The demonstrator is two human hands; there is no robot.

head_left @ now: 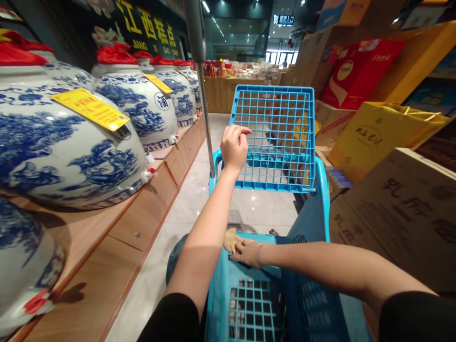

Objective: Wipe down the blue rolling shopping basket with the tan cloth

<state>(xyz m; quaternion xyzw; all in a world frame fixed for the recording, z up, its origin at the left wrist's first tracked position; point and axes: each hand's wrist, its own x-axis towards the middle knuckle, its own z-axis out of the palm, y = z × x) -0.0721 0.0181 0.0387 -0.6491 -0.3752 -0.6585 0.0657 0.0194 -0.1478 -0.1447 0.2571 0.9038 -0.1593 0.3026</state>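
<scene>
My left hand (pixel 235 148) is in front of the left edge of the upper blue grid basket (pixel 272 184). Its fingers bend loosely to the right, thumb and index a little apart, and I see nothing held; whether it touches the basket I cannot tell. Lower down, my right hand (pixel 248 252) has its fingers closed on a crumpled tan cloth (pixel 232 239). Hand and cloth lie against the rim of the lower blue basket (pixel 221 285) of the same shopping cart. Part of the cloth is hidden under the fingers.
Large blue-and-white porcelain jars (pixel 103 166) with red cloth tops line a wooden ledge (pixel 149 209) on the left. A metal pole (pixel 204 104) rises beside the cart. Cardboard boxes (pixel 402 204), a yellow bag (pixel 377 137) and a red bag (pixel 359 71) crowd the right.
</scene>
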